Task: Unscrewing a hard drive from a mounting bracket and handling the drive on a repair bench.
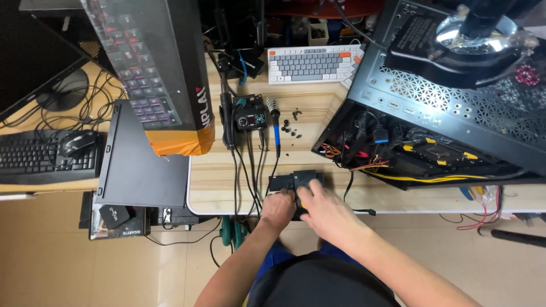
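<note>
Wooden desk (pixel 318 113): left hand (pixel 277 209), right hand (pixel 322 208) gripping black component (pixel 300 181).

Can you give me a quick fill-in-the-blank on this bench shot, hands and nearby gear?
1. Both hands, left hand and right hand, rest on a small ____ component at the table edge.
2. The open computer case lies to the person's ____.
3. The white keyboard has grey and ____ keys.

Missing words: black; right; orange
</note>
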